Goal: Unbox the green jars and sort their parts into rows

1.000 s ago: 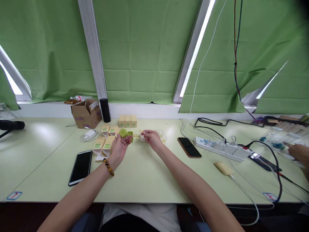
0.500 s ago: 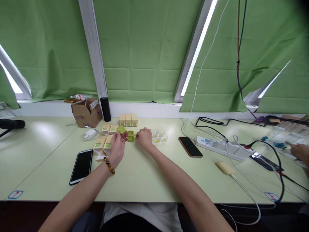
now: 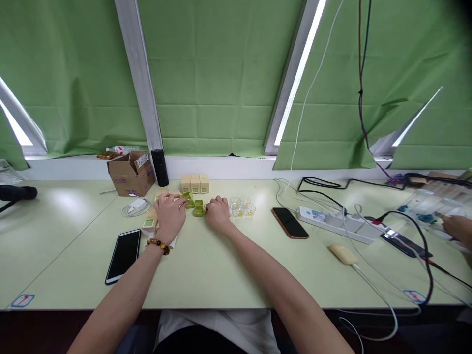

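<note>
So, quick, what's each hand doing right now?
Left hand: fingers bent beside a green container; grip cannot be told.
Right hand: fingers curled; whether it holds anything cannot be told.

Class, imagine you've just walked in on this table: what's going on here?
A person is working with both hands around some small green containers. The left hand is at their left side, the right hand close to their right; what either hand grips is hidden. Clear compartments sit right of that hand, and three small tan boxes stand behind.
</note>
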{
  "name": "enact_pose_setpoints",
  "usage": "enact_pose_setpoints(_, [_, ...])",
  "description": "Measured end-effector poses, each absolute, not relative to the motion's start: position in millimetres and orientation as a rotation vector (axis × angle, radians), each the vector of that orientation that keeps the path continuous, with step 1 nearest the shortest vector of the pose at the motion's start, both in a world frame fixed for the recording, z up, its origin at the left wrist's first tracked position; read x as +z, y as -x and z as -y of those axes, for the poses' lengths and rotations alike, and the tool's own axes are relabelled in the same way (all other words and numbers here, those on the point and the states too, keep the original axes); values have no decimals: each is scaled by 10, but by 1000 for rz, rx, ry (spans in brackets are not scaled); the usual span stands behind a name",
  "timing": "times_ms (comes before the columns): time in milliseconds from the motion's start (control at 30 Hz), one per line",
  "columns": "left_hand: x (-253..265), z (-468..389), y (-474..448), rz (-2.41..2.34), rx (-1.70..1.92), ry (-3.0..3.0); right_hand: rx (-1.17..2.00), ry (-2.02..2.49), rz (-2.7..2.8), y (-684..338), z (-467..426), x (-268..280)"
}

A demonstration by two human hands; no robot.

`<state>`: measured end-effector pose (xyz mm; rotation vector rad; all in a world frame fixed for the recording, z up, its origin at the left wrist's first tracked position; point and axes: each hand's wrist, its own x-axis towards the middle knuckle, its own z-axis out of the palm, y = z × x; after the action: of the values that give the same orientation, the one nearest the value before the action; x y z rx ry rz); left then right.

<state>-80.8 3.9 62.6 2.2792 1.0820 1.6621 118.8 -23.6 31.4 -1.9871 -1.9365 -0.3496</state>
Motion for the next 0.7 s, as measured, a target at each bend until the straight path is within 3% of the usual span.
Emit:
enact_pose_setpoints(200, [522,-118,830,-1130,1491,-2566,-439,1925,1930,-1290,433,366])
enact_pose_setpoints(500, [666,53,692,-1633,610,-2990,-498,1656,2187,-1334,1089,106])
enact_pose_setpoints(700, [623,28,614,-1689,445,-3040,-424,1582,2213,-1202,1201,13])
